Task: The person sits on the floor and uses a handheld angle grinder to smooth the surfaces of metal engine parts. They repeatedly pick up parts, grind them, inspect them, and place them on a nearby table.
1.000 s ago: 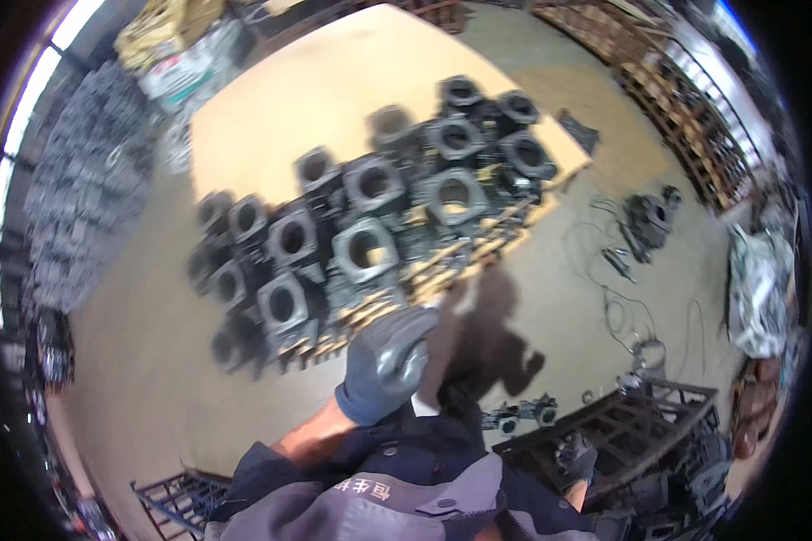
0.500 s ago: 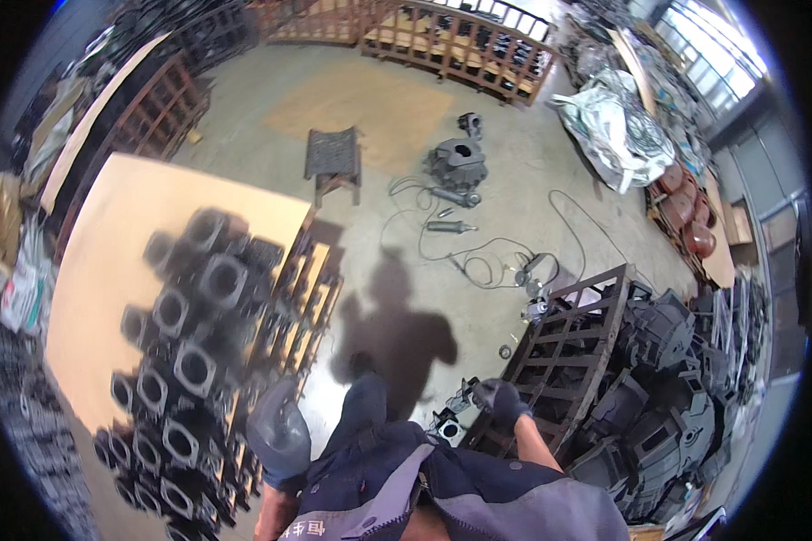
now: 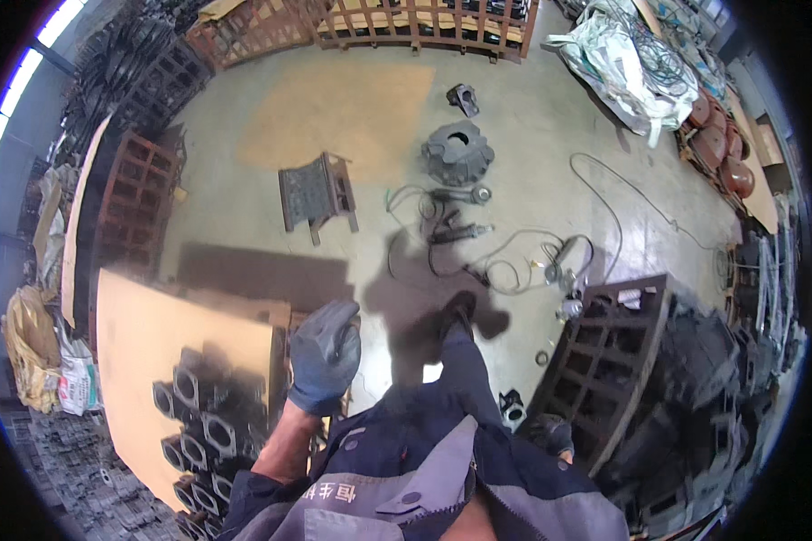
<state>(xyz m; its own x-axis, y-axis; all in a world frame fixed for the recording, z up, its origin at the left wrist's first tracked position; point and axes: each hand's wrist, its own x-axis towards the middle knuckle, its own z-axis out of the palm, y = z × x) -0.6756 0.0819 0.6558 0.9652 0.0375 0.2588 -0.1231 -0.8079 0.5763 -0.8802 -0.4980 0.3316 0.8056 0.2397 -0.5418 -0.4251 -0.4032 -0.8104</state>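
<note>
My left hand, in a dark blue-grey work glove, is raised in front of my body. Its fingers are loosely bent with a gap at the thumb, and nothing shows in it. Below and left of it, dark metal castings with ring-shaped flanges lie on a tan board. Low by my right hip is my gloved right hand, smeared and partly covered by my jacket. It is nearest a dark metal crate frame and a small flanged casting. What its fingers do is hidden.
Ahead on the floor are a small metal stool, a round casting, power grinders and looping cables. Large dark castings crowd the right. Brown racks line the back; a white sack lies far right.
My body has advanced and one leg is stepping forward. The left hand swung up and forward; the right hand dropped back beside my hip. The castings on the left slid backward in view.
</note>
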